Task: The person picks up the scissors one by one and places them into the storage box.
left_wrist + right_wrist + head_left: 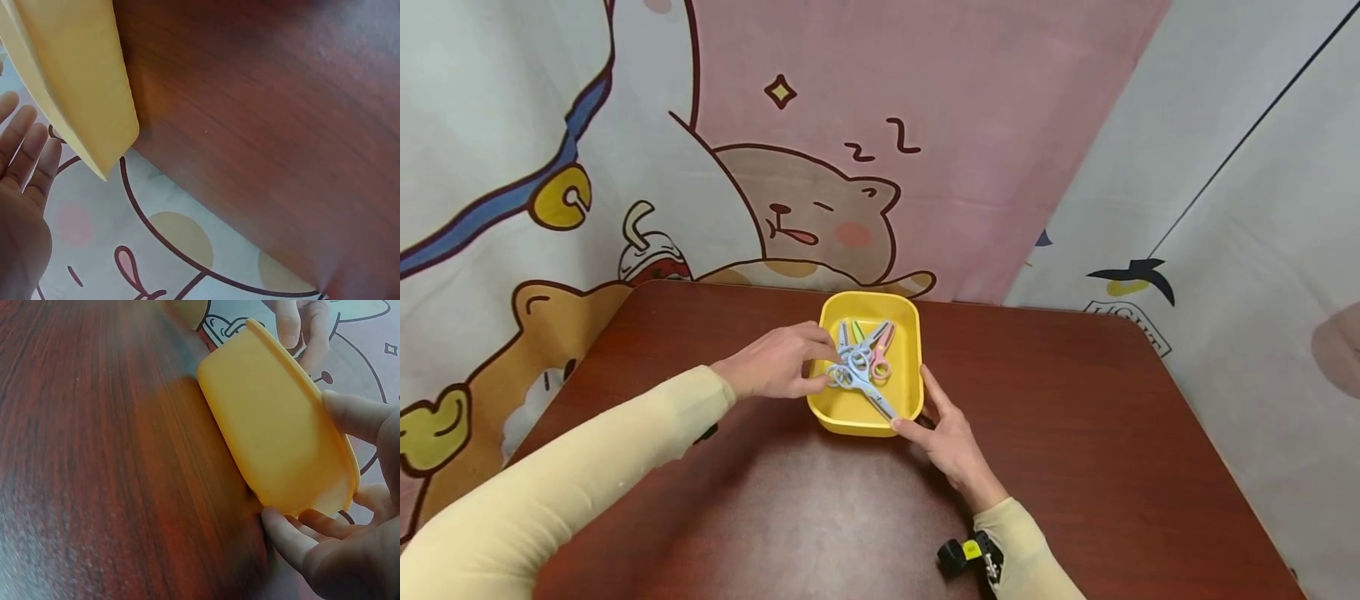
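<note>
A shallow yellow plastic bin [850, 423] holds several pairs of scissors. Light blue scissors [868, 387] lie crossed in a pile, one pair's blades pointing at the near right corner. Pink scissors [881, 354] lie to their right, and a bit of green scissors [857, 332] shows behind. My right hand [951, 442] grips the bin's near right corner, thumb at the rim, other fingers along the side and underneath. My left hand [782, 362] reaches over the left rim, its fingers loosely bent beside the blue handles; the left wrist view shows these fingers [25, 147] spread and relaxed.
The bin is at the far side of a dark red-brown wooden table [1060, 433]. Behind the table hangs a cloth backdrop [985, 125] with cartoon animals. A black strapped device [970, 554] sits at my right wrist. Part of another person's hand [1337, 350] appears at the right edge.
</note>
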`<state>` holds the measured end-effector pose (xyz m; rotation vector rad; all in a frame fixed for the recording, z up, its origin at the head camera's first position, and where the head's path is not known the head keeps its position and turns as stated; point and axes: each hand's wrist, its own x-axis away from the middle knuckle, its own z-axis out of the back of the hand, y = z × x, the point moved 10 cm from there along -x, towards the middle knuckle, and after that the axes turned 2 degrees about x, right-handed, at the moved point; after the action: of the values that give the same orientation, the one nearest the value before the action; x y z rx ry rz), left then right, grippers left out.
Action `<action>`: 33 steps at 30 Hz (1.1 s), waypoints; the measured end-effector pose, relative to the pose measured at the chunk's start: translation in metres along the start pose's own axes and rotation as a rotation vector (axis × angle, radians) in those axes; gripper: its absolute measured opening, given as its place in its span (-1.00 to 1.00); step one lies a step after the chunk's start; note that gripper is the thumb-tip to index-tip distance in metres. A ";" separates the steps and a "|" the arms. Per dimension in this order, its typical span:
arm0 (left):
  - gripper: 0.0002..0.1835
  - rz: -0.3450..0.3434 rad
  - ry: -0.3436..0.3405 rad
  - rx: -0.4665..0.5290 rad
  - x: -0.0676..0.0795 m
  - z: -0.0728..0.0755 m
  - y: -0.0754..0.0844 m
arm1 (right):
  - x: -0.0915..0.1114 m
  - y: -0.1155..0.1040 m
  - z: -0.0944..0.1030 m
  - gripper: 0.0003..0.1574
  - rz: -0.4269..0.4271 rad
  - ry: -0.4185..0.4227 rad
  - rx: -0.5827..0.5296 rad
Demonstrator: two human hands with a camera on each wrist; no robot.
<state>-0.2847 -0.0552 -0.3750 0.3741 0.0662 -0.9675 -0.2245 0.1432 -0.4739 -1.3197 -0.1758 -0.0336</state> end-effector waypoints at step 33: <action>-0.25 0.329 0.208 -0.004 0.049 -0.018 -0.042 | 0.001 0.001 0.000 0.23 -0.030 0.008 -0.045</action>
<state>-0.2890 -0.1093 -0.4142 0.4654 0.1897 -0.6012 -0.2232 0.1437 -0.4743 -1.3618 -0.1890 -0.0684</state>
